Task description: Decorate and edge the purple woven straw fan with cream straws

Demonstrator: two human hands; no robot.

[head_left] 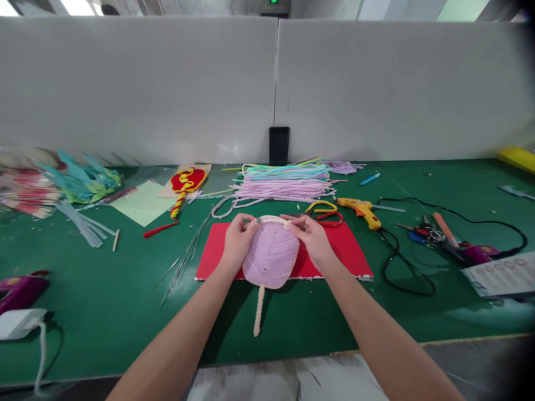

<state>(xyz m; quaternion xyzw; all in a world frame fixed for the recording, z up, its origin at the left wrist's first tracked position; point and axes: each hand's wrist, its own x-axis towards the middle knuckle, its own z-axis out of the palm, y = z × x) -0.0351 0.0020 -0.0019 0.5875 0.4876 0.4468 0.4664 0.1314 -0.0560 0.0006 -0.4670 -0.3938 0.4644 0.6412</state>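
Between my two hands is a lilac hand fan (271, 256) made of pipe cleaners, with a cream edge and a cream twisted handle (259, 312) pointing down toward me. My left hand (239, 238) pinches the upper left of its rim. At the upper right, the fingers of my right hand (312, 239) are closed on the same rim. Under the fan lies a red board (346, 250). Just beyond my right hand are scissors (328, 211) with yellow and red handles, their blades partly hidden.
Lilac and mint pipe cleaners (284, 184) lie behind the board, before a black phone (279, 146). A yellow glue gun (361, 210) with a black cord lies right. Leftward are a red and yellow fan (188, 181), green paper (144, 203) and thin wires (188, 256).
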